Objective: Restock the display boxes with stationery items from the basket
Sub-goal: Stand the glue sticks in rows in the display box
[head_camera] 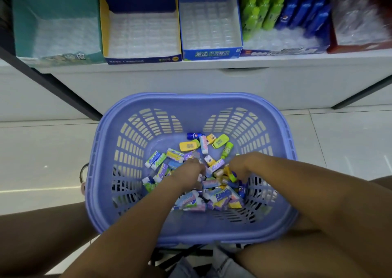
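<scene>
Both hands are working down in the purple basket (99, 171), among the loose stationery items (214, 195) heaped on its floor. My left hand (188, 171) is curling over small wrapped erasers near the heap's centre; my right hand (238, 167) is digging in just beside it. Fingers are buried, so I cannot tell whether either is grasping anything. The display boxes are sitting on the shelf (212, 62) ahead and above, beyond the basket's far rim. The blue-fronted box (212, 54) is lying nearly straight ahead, roughly equal for both hands; the yellow-edged box (144, 60) favours my left.
</scene>
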A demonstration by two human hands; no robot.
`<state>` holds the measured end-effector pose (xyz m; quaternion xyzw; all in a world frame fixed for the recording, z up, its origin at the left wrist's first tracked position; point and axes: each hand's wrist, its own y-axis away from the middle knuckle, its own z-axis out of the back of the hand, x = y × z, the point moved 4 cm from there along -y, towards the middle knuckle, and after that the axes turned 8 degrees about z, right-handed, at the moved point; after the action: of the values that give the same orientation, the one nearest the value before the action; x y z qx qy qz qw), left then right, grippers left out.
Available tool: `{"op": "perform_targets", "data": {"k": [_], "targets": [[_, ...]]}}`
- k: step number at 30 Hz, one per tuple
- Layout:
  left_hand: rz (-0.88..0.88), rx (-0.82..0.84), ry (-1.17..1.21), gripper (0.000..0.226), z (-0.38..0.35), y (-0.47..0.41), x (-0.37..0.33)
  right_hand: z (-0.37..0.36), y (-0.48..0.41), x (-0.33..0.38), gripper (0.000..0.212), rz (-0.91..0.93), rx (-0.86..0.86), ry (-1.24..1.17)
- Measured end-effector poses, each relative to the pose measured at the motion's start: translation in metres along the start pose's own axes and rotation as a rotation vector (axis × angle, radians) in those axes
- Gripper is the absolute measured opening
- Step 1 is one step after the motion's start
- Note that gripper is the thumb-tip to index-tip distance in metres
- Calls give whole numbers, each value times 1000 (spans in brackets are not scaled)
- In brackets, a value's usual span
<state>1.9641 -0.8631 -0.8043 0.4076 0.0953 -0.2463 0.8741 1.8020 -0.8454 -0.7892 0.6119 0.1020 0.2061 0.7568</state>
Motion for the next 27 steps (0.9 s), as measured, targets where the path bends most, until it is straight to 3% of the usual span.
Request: {"op": "perform_targets", "data": {"k": [3, 9, 12, 15, 19, 23, 27], "targets": [[66, -47, 129, 38, 6, 0, 11, -8, -5, 9, 33, 35, 58, 92], [170, 54, 210, 28, 2, 2, 31, -7, -14, 21, 55, -8, 59, 184], [173, 50, 238, 27, 3, 4, 31, 16, 5, 13, 50, -53, 92, 169], [199, -4, 366, 31, 16, 5, 27, 59, 42, -7, 33, -16, 12, -95], [171, -13, 873, 31, 68, 10, 5, 106, 92, -26, 28, 243, -403, -683], [-139, 147, 1655, 30, 125, 30, -39, 128, 135, -35, 11, 455, -635, -995], [-191, -46, 1822, 42, 161, 36, -75, 138, 168, -44, 14, 522, -716, -1084]]}}
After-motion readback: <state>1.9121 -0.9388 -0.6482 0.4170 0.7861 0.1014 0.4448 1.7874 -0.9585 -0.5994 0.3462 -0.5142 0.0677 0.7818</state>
